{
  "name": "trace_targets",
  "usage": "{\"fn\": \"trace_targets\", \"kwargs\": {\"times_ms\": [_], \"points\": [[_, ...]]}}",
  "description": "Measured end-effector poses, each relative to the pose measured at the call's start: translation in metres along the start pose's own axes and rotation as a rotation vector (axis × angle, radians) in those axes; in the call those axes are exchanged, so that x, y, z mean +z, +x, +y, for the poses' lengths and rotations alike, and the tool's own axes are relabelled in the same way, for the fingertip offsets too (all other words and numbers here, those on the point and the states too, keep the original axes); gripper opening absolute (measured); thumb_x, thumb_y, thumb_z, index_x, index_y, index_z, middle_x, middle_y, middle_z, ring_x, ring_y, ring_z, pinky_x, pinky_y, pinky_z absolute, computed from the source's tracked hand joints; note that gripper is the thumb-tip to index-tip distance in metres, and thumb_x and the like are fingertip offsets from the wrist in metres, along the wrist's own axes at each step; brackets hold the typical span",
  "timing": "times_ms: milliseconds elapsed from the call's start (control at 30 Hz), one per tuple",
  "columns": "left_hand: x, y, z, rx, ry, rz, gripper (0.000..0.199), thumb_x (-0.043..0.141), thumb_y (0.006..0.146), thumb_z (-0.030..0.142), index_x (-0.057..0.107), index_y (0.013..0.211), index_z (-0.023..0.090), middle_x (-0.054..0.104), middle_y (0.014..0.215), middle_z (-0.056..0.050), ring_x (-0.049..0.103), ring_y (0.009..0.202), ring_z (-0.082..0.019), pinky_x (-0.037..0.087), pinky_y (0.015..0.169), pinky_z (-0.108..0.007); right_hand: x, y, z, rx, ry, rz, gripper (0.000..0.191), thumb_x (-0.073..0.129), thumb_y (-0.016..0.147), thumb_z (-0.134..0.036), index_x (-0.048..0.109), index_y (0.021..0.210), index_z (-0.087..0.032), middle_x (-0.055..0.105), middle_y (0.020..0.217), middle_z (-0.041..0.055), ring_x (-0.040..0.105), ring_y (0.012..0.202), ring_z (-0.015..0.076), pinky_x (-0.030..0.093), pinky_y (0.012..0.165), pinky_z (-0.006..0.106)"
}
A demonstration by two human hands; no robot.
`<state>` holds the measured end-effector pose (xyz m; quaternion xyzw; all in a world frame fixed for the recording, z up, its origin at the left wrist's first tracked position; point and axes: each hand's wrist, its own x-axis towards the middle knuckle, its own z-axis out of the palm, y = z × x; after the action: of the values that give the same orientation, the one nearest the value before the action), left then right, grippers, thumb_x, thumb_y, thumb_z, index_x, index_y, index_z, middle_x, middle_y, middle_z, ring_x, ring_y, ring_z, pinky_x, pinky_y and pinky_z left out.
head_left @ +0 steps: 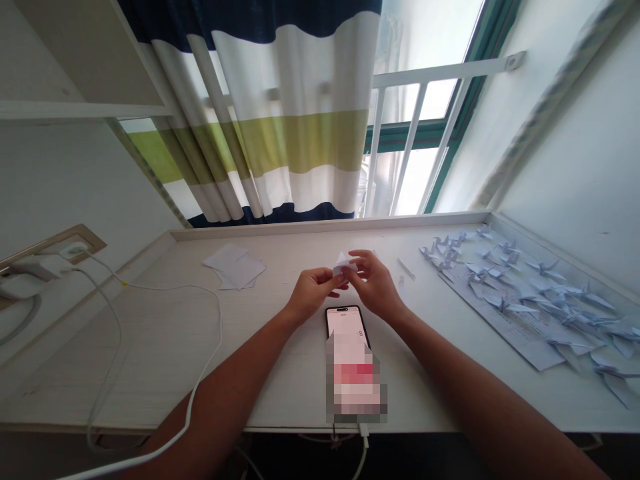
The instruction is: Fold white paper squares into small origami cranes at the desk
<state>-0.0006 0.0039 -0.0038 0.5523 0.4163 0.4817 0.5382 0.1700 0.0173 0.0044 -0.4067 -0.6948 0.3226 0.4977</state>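
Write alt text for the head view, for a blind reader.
A person's left hand and right hand hold a small folded paper over a white desk, beyond a phone. Paper cranes cluster at right; paper sheets lie at left.

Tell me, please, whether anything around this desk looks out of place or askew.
The white cable passes across the left forearm rather than lying clear of it. The paper sheets at left are stacked askew, their corners misaligned. Nothing looks spilled.
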Motion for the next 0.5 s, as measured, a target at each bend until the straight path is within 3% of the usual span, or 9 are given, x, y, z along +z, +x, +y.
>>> {"fn": "trace_targets", "kwargs": {"times_ms": [100,167,300,400,500], "points": [[0.001,0.0,-0.001,-0.022,0.02,-0.016,0.038,0.079,0.078,0.047,0.073,0.093,0.012,0.076,0.084,-0.011,0.074,0.088,-0.026,0.058,0.073,-0.036,0.002,0.001,0.003,0.036,0.14,0.002,0.031,0.068,0.088,-0.033,0.058,0.114,-0.021,0.072,0.094,0.0053,0.072,0.087,0.0214,0.062,0.079,0.039],[0.002,0.0,-0.002,-0.01,0.064,0.007,0.035,0.078,0.079,0.044,0.072,0.095,0.013,0.076,0.088,-0.011,0.074,0.088,-0.025,0.057,0.074,-0.035,0.003,0.0,0.002,-0.002,0.103,0.015,0.03,0.07,0.085,-0.031,0.06,0.112,-0.021,0.072,0.093,0.0049,0.072,0.087,0.0217,0.062,0.08,0.04],[0.002,-0.002,0.001,0.215,0.281,0.176,0.037,0.079,0.079,0.033,0.068,0.112,0.022,0.073,0.111,-0.01,0.07,0.1,-0.023,0.057,0.078,-0.032,0.001,-0.001,-0.003,-0.117,-0.098,0.006,0.018,0.067,0.087,-0.027,0.066,0.104,-0.023,0.075,0.097,0.0062,0.071,0.087,0.0225,0.06,0.082,0.041],[0.001,-0.006,0.006,0.372,0.397,0.191,0.036,0.073,0.084,0.029,0.064,0.119,0.025,0.069,0.123,-0.008,0.067,0.109,-0.023,0.058,0.082,-0.033,-0.001,-0.002,-0.006,-0.167,-0.139,0.003,0.012,0.065,0.089,-0.028,0.069,0.099,-0.022,0.075,0.096,0.0069,0.071,0.086,0.0227,0.059,0.078,0.039],[0.0,-0.007,0.011,0.447,0.426,0.201,0.027,0.068,0.089,0.03,0.065,0.115,0.024,0.069,0.121,-0.008,0.068,0.109,-0.022,0.059,0.083,-0.033,-0.003,-0.001,-0.004,-0.193,-0.149,-0.003,0.011,0.066,0.09,-0.03,0.071,0.097,-0.022,0.075,0.092,0.0061,0.071,0.082,0.0219,0.058,0.075,0.037]]}}
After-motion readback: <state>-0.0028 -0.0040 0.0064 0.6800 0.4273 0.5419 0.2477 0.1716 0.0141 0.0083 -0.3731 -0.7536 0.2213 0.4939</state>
